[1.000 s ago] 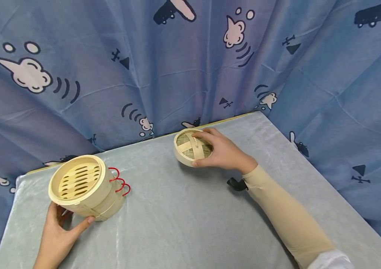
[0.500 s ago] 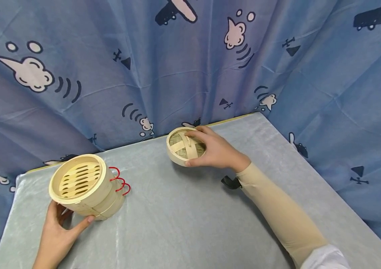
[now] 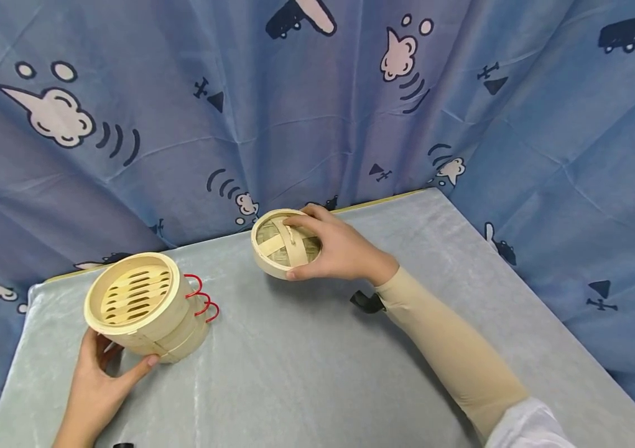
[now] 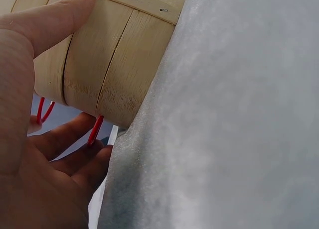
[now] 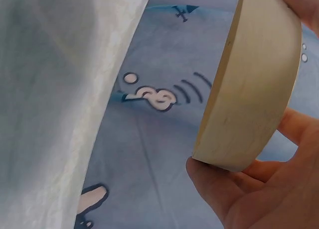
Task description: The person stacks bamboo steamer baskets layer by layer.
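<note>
On the left of the table stands a bamboo steamer (image 3: 174, 339), its tiers stacked and a slatted rack showing inside the top rim. Red loops (image 4: 95, 131) stick out from its side. My left hand (image 3: 96, 389) holds the stack low down, thumb on the near side and fingers round the far side. Raised over the back middle of the table, a round woven bamboo lid (image 3: 273, 244) is gripped by its rim in my right hand (image 3: 345, 246). In the right wrist view the lid (image 5: 254, 84) appears edge-on, above the tabletop, between thumb and fingers.
A pale grey cloth (image 3: 295, 373) covers the table. Behind its back edge hangs a blue patterned curtain (image 3: 306, 130). A black piece (image 3: 366, 302) juts from my right wrist, and a small black object (image 3: 123, 445) shows at the bottom edge.
My right hand has carried the lid leftward, closer to the steamer. The left hand keeps its hold and the steamer stays where it was.
</note>
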`<state>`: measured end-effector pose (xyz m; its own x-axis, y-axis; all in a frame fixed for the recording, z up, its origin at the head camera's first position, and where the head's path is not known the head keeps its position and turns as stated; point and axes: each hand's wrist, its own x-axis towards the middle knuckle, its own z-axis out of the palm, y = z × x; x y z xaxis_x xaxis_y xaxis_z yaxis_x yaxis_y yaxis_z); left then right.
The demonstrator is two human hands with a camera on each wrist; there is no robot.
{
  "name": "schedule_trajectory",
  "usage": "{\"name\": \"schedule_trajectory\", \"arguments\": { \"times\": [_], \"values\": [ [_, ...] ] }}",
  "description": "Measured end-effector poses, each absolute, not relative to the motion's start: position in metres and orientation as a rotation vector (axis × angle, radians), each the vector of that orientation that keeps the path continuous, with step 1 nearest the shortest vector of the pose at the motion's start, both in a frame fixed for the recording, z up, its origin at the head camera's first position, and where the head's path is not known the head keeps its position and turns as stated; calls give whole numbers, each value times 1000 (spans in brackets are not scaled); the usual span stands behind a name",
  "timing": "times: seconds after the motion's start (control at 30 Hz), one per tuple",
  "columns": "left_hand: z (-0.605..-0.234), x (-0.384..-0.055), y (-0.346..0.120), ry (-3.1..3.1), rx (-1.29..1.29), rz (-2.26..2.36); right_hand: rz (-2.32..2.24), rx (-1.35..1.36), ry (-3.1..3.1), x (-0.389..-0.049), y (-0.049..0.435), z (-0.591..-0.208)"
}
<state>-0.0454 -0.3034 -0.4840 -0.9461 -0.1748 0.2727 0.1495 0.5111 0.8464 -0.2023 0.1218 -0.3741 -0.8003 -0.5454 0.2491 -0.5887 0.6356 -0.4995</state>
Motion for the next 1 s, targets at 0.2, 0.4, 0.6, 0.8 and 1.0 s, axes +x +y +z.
{"name": "schedule_trajectory", "arguments": {
  "times": [0.2, 0.4, 0.6, 0.8, 1.0],
  "values": [
    [-481, -47, -304, -2430, 5, -1407, 861, 993, -2736, -199, 103, -360],
    [-482, -46, -304, -2440, 10, -1401, 877, 1045, -2712, -196, 82, -351],
    [-482, -46, -304, -2442, 1, -1405, 911, 1101, -2709, -193, 65, -349],
    [-482, -46, -303, -2456, -3, -1383, 906, 1151, -2706, -189, 49, -349],
    [-481, -45, -304, -2461, 0, -1370, 923, 1248, -2647, -186, 32, -341]
  ]
}}
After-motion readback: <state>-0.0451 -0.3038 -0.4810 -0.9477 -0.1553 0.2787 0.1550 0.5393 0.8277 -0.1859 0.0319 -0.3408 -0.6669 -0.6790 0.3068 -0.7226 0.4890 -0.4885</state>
